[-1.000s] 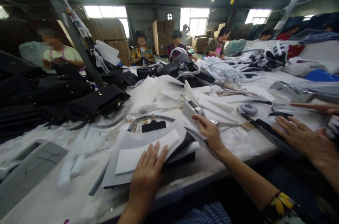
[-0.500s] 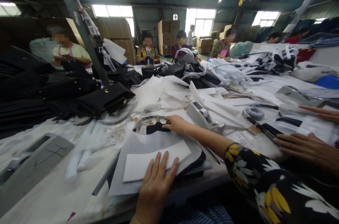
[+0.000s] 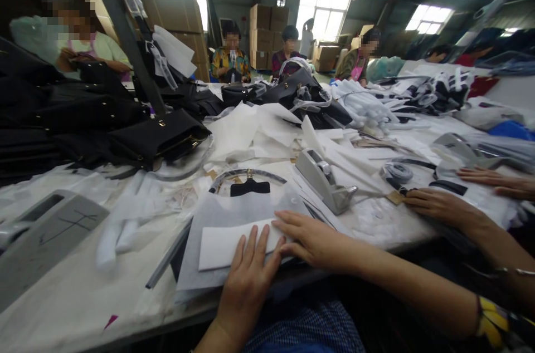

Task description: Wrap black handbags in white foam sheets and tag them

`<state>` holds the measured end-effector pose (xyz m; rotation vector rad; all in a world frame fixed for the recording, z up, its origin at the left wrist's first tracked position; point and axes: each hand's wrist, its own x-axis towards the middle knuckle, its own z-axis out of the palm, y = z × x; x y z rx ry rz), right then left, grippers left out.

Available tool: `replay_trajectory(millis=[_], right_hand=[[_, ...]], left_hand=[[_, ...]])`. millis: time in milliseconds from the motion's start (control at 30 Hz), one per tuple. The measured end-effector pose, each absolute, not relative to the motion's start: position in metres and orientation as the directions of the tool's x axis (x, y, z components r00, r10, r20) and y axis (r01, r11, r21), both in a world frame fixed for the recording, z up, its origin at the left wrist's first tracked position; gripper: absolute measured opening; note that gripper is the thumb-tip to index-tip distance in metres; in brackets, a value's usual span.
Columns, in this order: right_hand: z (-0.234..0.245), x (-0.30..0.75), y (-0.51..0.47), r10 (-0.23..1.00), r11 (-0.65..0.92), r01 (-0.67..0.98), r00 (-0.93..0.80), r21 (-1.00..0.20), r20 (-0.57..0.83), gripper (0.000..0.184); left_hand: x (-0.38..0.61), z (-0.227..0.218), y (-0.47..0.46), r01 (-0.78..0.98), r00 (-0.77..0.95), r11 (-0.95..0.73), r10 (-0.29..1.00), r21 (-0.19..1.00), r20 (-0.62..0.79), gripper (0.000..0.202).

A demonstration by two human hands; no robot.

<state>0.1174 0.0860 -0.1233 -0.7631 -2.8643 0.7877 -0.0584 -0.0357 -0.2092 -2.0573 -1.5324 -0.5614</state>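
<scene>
My left hand (image 3: 248, 280) lies flat with fingers spread on a white paper strip (image 3: 228, 244) that sits on a grey tissue-wrapped black bag (image 3: 234, 214) at the table's near edge. My right hand (image 3: 311, 239) rests open beside it, fingers stretched over the strip's right end. The bag's curved handle and black tab (image 3: 249, 187) show just beyond the wrapping. A grey tape dispenser (image 3: 324, 180) stands to the right of the bag.
A co-worker's two hands (image 3: 438, 205) lie on black straps at the right. Black handbags (image 3: 163, 138) pile up at the left, white paper sheets (image 3: 251, 138) in the middle. A grey dispenser (image 3: 45, 230) sits near left. Several people sit across the table.
My right hand went from the tape dispenser to the bag's handle tab, then came back down onto the white strip next to my left hand. The left hand stayed put.
</scene>
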Motion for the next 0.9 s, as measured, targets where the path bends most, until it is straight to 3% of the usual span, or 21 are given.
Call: replay_trajectory(millis=[200,367,500,600,667,733,833,900], right_hand=[[-0.104,0.104,0.124,0.232,0.852,0.275,-0.961,-0.445,-0.150,0.067],[-0.092,0.095,0.129,0.170,0.950,0.210,-0.969,-0.231,-0.180,0.069],[-0.077,0.088,0.158,0.288,0.958,0.285,-0.945,0.042,-0.156,0.070],[-0.061,0.078,0.195,0.473,0.871,0.475,-0.880,0.128,0.043,0.066],[-0.054,0.070,0.206,0.557,0.810,0.580,-0.807,0.083,0.197,0.062],[-0.055,0.066,0.195,0.558,0.822,0.568,-0.794,-0.034,0.241,0.056],[-0.076,0.070,0.146,0.422,0.879,0.376,-0.899,-0.291,0.113,0.049],[-0.100,0.080,0.111,0.379,0.844,0.336,-0.925,-0.417,0.020,0.053]], left_hand=[[-0.061,-0.210,-0.039,0.951,0.283,-0.298,0.739,-0.079,0.611,0.048],[-0.061,-0.209,-0.040,0.960,0.241,-0.277,0.731,-0.046,0.639,0.047],[-0.062,-0.215,-0.037,0.959,0.224,-0.281,0.716,-0.020,0.661,0.045],[-0.063,-0.220,-0.034,0.956,0.237,-0.294,0.723,-0.021,0.649,0.043],[-0.062,-0.221,-0.033,0.957,0.218,-0.289,0.731,0.003,0.647,0.043],[-0.060,-0.219,-0.034,0.960,0.187,-0.279,0.727,0.036,0.661,0.042],[-0.058,-0.216,-0.034,0.953,0.187,-0.297,0.737,0.063,0.650,0.041],[-0.058,-0.216,-0.034,0.945,0.191,-0.312,0.761,0.092,0.620,0.039]])
